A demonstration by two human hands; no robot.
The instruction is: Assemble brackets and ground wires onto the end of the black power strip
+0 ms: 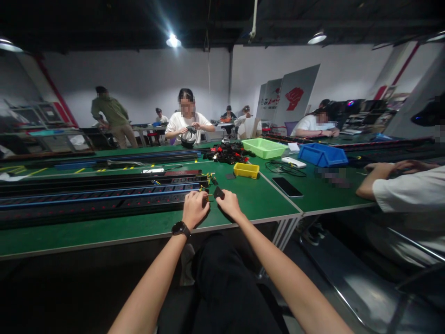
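My left hand [195, 209], with a black watch on its wrist, is closed around the right end of a long black strip [139, 202] lying on the green table. Short yellow wires [204, 188] stick out at that end. Just to the right, my right hand [227, 202] pinches a small flat black piece [219, 192] between thumb and fingers. A narrow gap separates the two hands. More long strips with red dots and a blue edge lie behind and to the left.
Beyond my hands are a yellow tray [246, 170], a pile of black and red parts [227, 152], a green basket [264, 148], a blue bin [323, 154] and a phone [287, 187]. A person sits across the table, and another person's arms rest at the right.
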